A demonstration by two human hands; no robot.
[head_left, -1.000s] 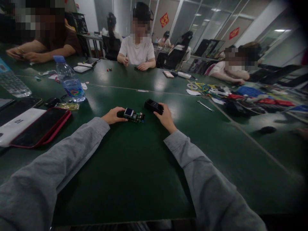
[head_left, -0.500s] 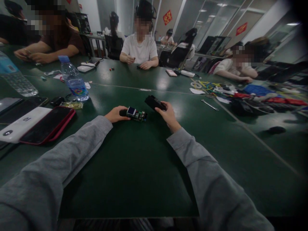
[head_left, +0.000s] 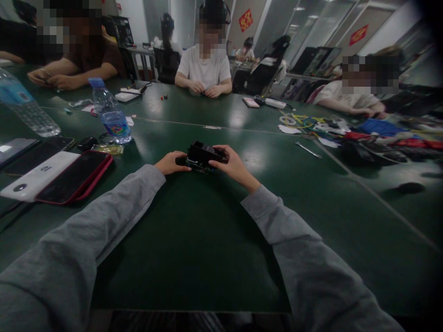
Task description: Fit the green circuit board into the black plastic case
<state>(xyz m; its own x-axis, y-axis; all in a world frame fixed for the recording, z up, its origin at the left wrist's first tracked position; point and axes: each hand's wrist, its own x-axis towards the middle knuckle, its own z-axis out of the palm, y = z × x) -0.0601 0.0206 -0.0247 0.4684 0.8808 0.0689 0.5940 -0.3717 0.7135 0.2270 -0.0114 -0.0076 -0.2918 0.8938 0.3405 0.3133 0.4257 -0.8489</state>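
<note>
My left hand (head_left: 173,163) is closed around the left end of a circuit board (head_left: 202,169), low over the green table. Only the board's lower edge shows; its small screen is hidden. A black plastic housing (head_left: 204,153) with a square opening lies over the board, slightly tilted. My right hand (head_left: 230,165) grips the right end of this housing between thumb and fingers. Whether the housing is seated on the board or just held above it, I cannot tell.
Left of my hands are water bottles (head_left: 112,117) and several phones (head_left: 74,177). To the right lie a wrench (head_left: 308,150) and a heap of cables (head_left: 311,124). Across the green table (head_left: 194,240) sits a person in a white shirt (head_left: 204,69), among others.
My right hand has brought the black housing leftward over the circuit board, covering its screen. My left hand keeps its hold on the board. The view has shifted slightly.
</note>
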